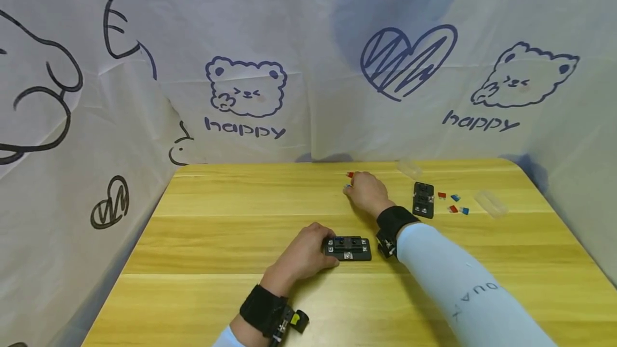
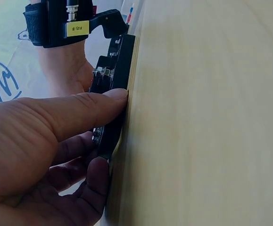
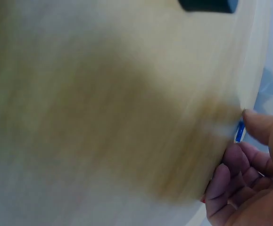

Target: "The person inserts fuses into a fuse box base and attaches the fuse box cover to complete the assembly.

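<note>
My left hand [image 1: 306, 250] grips the left end of a black fuse block [image 1: 354, 256], its thumb along the near edge. The block sits low at the wooden table, metal screw terminals showing on top; in the left wrist view it is seen edge-on beside the thumb [image 2: 86, 110]. Farther back, my right hand [image 1: 368, 193] is at the tabletop. Between its thumb and fingertips shows a blue blade fuse [image 3: 240, 132]; whether they pinch it cannot be told. A red blade fuse [image 1: 350, 174] lies just beyond the fingers, partly hidden by them.
Right of the right hand lies a second black fuse block [image 1: 423, 206]. Beside it are red fuses [image 1: 442, 195] and blue fuses [image 1: 455, 197]. One clear cover [image 1: 490, 203] lies farther right, another clear cover [image 1: 408, 168] at the back edge. A white cloth [image 1: 308, 68] hangs behind the table.
</note>
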Available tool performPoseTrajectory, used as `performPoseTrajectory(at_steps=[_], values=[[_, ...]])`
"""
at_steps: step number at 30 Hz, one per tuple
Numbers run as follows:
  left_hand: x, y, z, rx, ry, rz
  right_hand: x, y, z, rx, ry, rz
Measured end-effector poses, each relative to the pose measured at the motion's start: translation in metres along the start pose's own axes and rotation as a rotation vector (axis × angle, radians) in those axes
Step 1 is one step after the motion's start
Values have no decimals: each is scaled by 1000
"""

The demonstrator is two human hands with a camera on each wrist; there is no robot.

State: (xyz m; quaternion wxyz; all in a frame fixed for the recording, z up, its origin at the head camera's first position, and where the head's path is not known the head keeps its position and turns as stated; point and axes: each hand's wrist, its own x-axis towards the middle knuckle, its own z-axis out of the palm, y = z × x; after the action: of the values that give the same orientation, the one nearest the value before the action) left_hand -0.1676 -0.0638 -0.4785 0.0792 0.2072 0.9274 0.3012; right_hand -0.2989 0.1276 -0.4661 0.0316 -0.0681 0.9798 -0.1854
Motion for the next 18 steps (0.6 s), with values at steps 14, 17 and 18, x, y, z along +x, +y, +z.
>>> performPoseTrajectory(at_steps=[14, 17, 18], values=[[0, 0, 1, -2, -2, -3, 2, -5, -1, 3, -49, 58], [1, -1, 1, -10, -2, -3, 2, -5, -3, 4, -63, 68], [1, -1, 1, -10, -1, -4, 2, -5, -3, 7, -70, 65]])
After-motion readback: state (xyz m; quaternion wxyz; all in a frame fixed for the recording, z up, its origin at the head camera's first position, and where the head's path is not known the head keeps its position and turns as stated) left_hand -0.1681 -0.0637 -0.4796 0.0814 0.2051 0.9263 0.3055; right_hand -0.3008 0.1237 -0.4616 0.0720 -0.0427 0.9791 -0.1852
